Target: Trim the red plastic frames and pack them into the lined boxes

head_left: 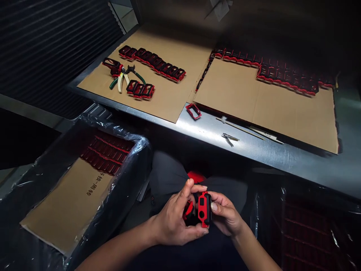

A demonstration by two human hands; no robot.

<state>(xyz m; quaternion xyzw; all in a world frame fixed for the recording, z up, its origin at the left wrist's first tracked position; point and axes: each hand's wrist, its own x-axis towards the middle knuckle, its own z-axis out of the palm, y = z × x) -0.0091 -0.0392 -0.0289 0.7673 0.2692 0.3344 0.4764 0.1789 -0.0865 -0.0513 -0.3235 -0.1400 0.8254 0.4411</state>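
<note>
Above my lap, both hands grip a red and black plastic frame part (202,210), held on edge with a square and a round opening facing up. My left hand (177,216) wraps it from the left, fingers along its top end and thumb at its lower end. From the right, my right hand (227,216) pinches the black side between thumb and fingers. Another red piece (188,210) shows inside the curve of my left hand; whether it belongs to the same part I cannot tell. A single red frame (193,111) lies on the metal table edge.
Rows of red-black frames (153,62) and pliers (124,77) lie on the left cardboard (166,101). More frames (287,77) line the right cardboard (282,109). Small nippers (230,139) and a thin rod (242,128) lie in front. Plastic-lined bins (141,143) hold frames at both sides.
</note>
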